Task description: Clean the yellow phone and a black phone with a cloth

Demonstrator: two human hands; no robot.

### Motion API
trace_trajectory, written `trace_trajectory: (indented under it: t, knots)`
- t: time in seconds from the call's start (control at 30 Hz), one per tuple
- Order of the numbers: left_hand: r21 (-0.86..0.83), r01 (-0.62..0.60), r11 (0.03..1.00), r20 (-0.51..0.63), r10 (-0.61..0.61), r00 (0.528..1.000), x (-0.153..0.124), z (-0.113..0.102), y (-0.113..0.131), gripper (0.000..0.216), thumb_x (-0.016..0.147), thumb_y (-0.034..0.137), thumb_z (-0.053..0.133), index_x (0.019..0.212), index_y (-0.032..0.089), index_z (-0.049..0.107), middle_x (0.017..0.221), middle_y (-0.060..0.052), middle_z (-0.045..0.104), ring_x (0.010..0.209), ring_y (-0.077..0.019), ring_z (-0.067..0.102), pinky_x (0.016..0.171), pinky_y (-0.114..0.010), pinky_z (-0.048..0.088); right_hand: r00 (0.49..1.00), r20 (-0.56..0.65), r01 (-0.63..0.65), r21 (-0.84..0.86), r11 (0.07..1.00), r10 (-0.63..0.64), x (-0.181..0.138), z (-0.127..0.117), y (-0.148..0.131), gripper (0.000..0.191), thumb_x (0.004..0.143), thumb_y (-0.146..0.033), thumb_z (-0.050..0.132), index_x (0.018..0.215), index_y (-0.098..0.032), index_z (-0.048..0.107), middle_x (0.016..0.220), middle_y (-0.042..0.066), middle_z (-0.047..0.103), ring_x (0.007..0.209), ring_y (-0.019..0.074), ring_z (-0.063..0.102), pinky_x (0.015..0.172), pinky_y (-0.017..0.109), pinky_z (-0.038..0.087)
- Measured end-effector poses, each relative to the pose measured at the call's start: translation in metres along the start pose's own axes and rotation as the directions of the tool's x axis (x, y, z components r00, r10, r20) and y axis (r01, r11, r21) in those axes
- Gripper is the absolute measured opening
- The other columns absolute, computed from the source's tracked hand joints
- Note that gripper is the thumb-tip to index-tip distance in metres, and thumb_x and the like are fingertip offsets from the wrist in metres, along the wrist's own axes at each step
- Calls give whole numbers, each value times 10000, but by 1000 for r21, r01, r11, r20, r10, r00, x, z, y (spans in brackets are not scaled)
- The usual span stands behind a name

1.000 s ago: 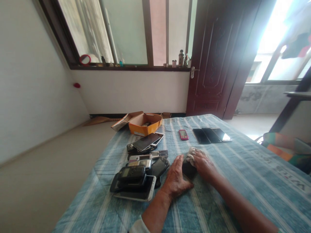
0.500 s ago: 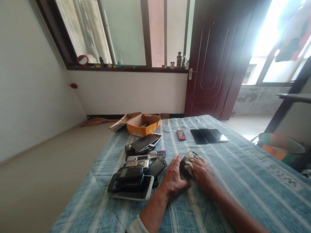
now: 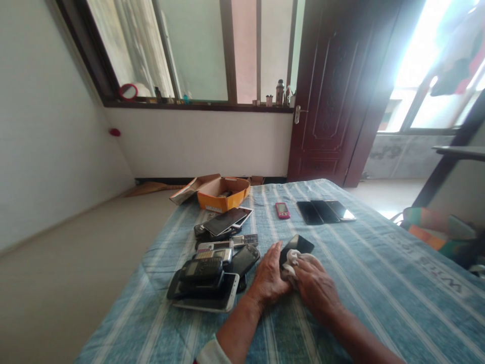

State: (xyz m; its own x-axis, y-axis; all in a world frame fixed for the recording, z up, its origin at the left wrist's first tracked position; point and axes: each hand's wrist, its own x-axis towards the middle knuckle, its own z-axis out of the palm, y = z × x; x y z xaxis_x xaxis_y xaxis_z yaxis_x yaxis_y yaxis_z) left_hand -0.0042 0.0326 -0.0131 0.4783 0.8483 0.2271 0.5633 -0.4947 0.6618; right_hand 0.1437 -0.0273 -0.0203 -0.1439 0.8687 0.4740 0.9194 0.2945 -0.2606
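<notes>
A black smartphone [image 3: 299, 243] lies flat on the blue striped tablecloth [image 3: 379, 283]. My left hand [image 3: 268, 277] rests flat along the phone's left edge, fingers stretched out and pressed against it. My right hand [image 3: 316, 285] is closed on a small white cloth [image 3: 291, 261] and presses it onto the near end of the phone. The far half of the phone shows bare.
A heap of old phones [image 3: 212, 273] lies left of my hands, with more phones [image 3: 225, 222] behind it. An open orange box [image 3: 223, 193] stands at the far edge. A pink phone [image 3: 282, 210] and three dark smartphones [image 3: 325, 211] lie in a row beyond.
My right hand has drawn the cloth back toward me along the phone, uncovering its far end. The left hand stays beside the phone.
</notes>
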Motion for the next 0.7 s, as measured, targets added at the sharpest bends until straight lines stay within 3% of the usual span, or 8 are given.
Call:
trace_trajectory:
  t: [0.2, 0.47, 0.7]
  knots:
    - [-23, 37, 999, 12, -37, 999, -1, -2, 4, 1038, 525, 270, 738, 1445, 99, 287, 1492, -193, 359, 1396, -323, 313, 1171, -439, 260, 996, -55, -72, -44, 996, 70, 6, 2, 13, 288, 861, -104, 495, 1042, -208, 694, 1211, 75, 657, 1195, 246, 523, 1056, 440, 377]
    - [-15, -8, 1000, 3, 8, 1000, -1, -1, -1, 946, 591, 252, 673, 1450, 158, 289, 1492, -152, 378, 1393, -296, 328, 1167, -451, 266, 999, -49, -3, 0, 1000, 3, -3, 3, -4, 205, 874, -142, 516, 886, -224, 704, 1115, 61, 691, 1140, 244, 548, 1026, 406, 405]
    - [-39, 37, 999, 20, -36, 999, -2, -4, 5, 1029, 542, 291, 748, 1452, 174, 281, 1496, -148, 367, 1398, -307, 314, 1166, -451, 259, 996, -40, -86, -34, 996, 85, 10, 6, 13, 269, 876, -144, 492, 1008, -239, 707, 1187, 62, 670, 1169, 237, 550, 1054, 431, 377]
